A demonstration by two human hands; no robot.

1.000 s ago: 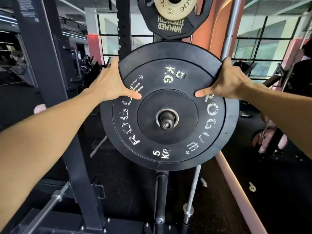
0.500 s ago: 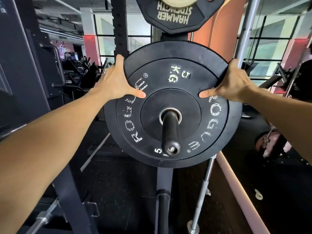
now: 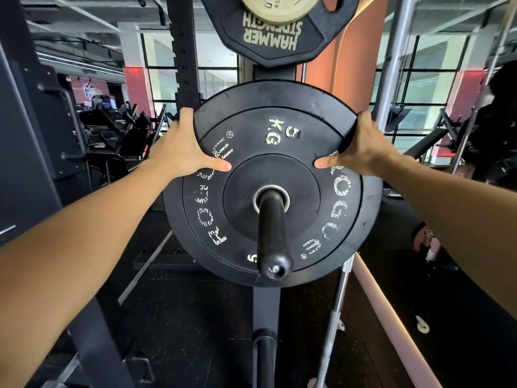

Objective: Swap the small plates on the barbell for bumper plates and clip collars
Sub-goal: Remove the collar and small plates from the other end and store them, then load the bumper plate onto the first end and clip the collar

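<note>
At the centre of the frame a black 5 kg bumper plate (image 3: 272, 180) sits on a dark sleeve (image 3: 272, 233) — probably the barbell's, though the shaft is hidden. The left hand (image 3: 179, 148) and right hand (image 3: 361, 147) grip its upper rim, thumbs flat on the face — fingers wrapped behind. A Hammer Strength plate (image 3: 270, 32) hangs at top centre.

Matt black rubber bumper plate (image 3: 279, 141), scuffed, smooth dark metal barbell sleeve (image 3: 272, 233)
</note>
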